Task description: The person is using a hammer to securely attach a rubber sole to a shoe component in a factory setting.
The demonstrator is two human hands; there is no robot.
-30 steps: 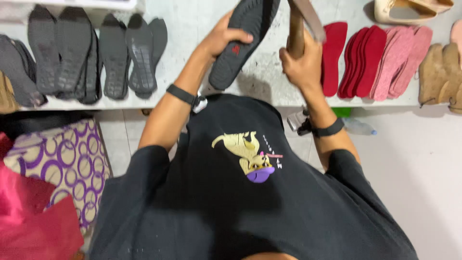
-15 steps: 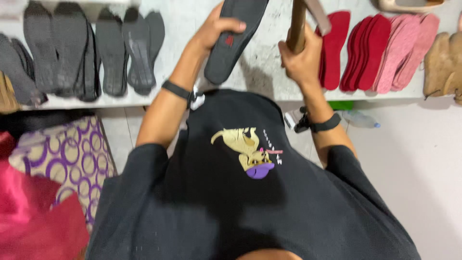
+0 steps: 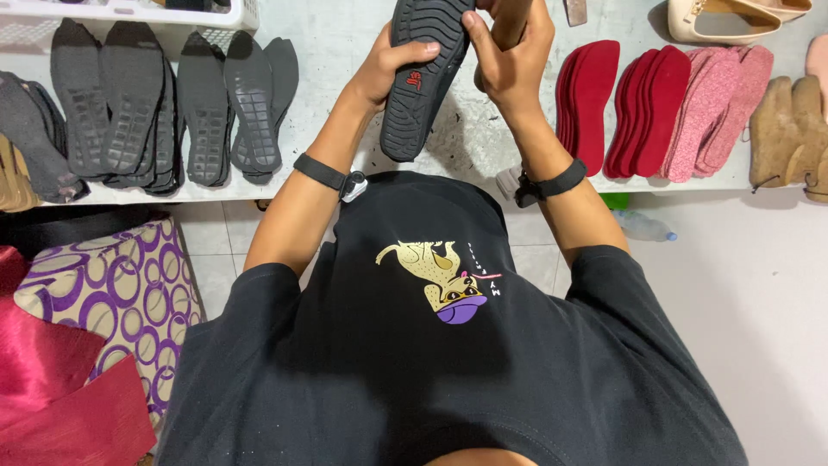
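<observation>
My left hand [image 3: 390, 71] grips a black rubber shoe sole [image 3: 424, 76] by its left edge, tread side facing me, above the white workbench [image 3: 345, 34]. My right hand [image 3: 509, 62] touches the sole's right edge with the thumb and is closed around a brown wooden handle [image 3: 511, 19] that runs out of the top of the view. Both wrists wear black bands. What is at the upper end of the handle is hidden.
Rows of black soles [image 3: 138, 103] lie on the bench at left, below a white basket [image 3: 129, 13]. Red insoles [image 3: 595, 99] and pink insoles [image 3: 707, 103] lie at right, with tan pieces [image 3: 789, 129] and a cream shoe [image 3: 733, 19]. A patterned cushion [image 3: 112, 298] sits lower left.
The sole has turned more upright and come closer to my right hand, whose thumb now rests on its edge. The wooden handle has risen mostly out of view.
</observation>
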